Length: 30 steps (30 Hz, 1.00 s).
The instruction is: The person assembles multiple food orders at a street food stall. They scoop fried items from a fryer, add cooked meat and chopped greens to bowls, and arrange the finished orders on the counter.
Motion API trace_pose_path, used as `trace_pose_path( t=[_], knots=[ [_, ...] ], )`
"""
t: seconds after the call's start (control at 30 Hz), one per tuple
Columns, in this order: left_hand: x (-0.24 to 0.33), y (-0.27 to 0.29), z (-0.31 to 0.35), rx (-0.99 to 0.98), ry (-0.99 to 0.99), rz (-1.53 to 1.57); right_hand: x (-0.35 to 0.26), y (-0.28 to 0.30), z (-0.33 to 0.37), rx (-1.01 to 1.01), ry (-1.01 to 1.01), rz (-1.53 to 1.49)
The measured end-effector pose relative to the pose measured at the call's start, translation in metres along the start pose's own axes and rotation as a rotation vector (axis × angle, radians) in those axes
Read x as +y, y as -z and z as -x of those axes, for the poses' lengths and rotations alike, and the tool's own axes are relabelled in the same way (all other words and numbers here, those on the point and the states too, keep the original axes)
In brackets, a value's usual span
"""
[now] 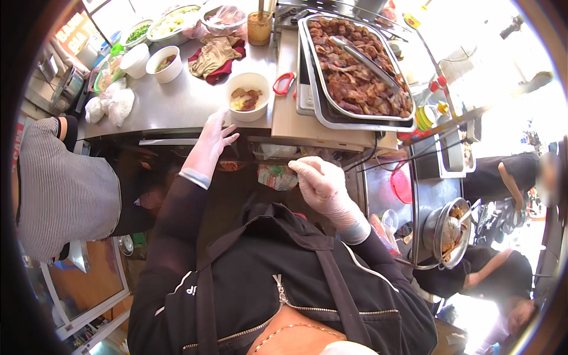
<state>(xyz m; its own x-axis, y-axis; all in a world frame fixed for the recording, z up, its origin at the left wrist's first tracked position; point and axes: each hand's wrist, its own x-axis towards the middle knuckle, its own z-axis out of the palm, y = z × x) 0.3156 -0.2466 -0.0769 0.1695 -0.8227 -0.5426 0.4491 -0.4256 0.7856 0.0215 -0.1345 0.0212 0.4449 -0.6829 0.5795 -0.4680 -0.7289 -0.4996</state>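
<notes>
White bowl [252, 114] beside left fingertips [220, 116]

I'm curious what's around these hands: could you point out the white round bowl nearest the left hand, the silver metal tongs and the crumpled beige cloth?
White round bowl [248, 81]: head view, inner far wall.
Silver metal tongs [367, 62]: head view, mid-length.
Crumpled beige cloth [214, 58]: head view, middle fold.

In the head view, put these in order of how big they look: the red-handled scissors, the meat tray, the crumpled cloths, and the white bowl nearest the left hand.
Largest: meat tray.
Middle: white bowl and crumpled cloths, too alike to rank.
Smallest: red-handled scissors.
</notes>
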Motion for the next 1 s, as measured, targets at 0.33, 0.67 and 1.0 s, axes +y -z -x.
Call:
trace_pose_path(
  t=[0.33,0.67,1.0],
  knots=[
    [0.025,-0.004,-0.072,-0.105,0.082,-0.436,0.022,-0.044,-0.078,-0.005,-0.147,-0.051],
    [0.108,0.024,-0.065,-0.601,0.062,-0.29,0.052,-0.155,-0.143,0.087,-0.67,-0.258],
    [0.175,0.015,-0.074,-0.907,0.177,-0.077,0.082,0.066,-0.18,0.314,-0.557,0.761]
  ],
)
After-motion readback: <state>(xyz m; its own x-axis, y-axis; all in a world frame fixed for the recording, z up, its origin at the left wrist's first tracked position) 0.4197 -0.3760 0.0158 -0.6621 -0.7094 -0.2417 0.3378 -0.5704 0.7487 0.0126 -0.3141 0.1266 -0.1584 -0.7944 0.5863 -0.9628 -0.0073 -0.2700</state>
